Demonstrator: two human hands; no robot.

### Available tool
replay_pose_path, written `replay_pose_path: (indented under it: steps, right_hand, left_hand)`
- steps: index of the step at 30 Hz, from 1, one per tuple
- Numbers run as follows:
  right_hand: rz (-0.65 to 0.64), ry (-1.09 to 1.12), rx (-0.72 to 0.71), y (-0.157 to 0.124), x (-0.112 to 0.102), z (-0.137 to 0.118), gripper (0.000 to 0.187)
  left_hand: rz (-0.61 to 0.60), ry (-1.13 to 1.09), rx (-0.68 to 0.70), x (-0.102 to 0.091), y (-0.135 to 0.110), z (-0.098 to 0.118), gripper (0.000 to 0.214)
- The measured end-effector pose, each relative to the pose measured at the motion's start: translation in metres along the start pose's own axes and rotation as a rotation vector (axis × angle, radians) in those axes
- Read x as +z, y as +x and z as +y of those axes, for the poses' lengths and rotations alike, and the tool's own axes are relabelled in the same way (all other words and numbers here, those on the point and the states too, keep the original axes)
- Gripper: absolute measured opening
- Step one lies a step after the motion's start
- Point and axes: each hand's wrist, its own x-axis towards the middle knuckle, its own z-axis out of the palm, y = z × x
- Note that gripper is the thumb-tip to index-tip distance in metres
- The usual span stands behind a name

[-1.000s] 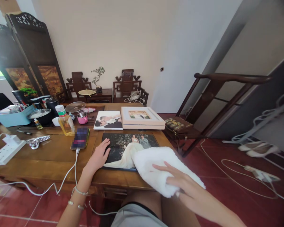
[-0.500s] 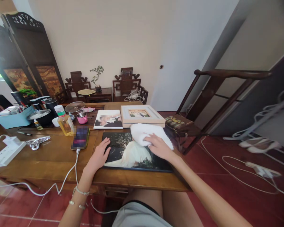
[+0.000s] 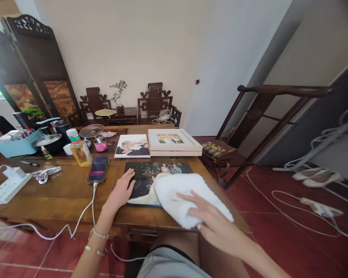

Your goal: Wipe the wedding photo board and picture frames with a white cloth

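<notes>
A large dark photo panel (image 3: pixel 145 173) lies flat on the wooden table in front of me, with figures and a long pale dress printed on it. My left hand (image 3: pixel 122 190) rests on its left edge, fingers stretched out and nothing held. Over the right and near part of the panel spreads a fluffy white towel (image 3: pixel 179 189). My right hand (image 3: pixel 205 214) presses on the towel near the table's front edge and grips it, with the fingers bent into the cloth. The towel hides the panel's lower right area.
Behind the panel lie a small photo panel (image 3: pixel 132 146) and a light-framed picture (image 3: pixel 174 143). Left stand a charging phone (image 3: pixel 99 169), an oil bottle (image 3: pixel 79 148), a pink cup (image 3: pixel 100 144) and a power strip (image 3: pixel 8 189). A wooden chair (image 3: pixel 258 112) stands right.
My right hand has drawn the towel from the panel's far right part toward me, uncovering the printed figures at the top. My left hand stays in place.
</notes>
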Motion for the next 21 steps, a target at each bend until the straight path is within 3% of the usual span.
replay_pose_path:
  steps: [7,10,14,21]
  right_hand:
    - [0.126,-0.074,0.110,0.079,-0.005,0.063,0.049]
    - [0.151,-0.084,0.150,0.103,-0.004,0.071,0.048]
    - [0.131,-0.097,0.163,0.097,0.007,0.046,0.049]
    - [-0.025,-0.022,-0.097,0.023,0.013,-0.034,0.045]
  left_hand:
    - [0.010,-0.003,0.005,0.000,-0.001,-0.002,0.035]
    - [0.006,0.001,-0.001,0.000,0.000,-0.002,0.035]
    - [0.007,0.001,0.000,0.000,0.000,-0.001,0.035]
    - [0.000,-0.010,-0.003,0.000,-0.001,0.001,0.036]
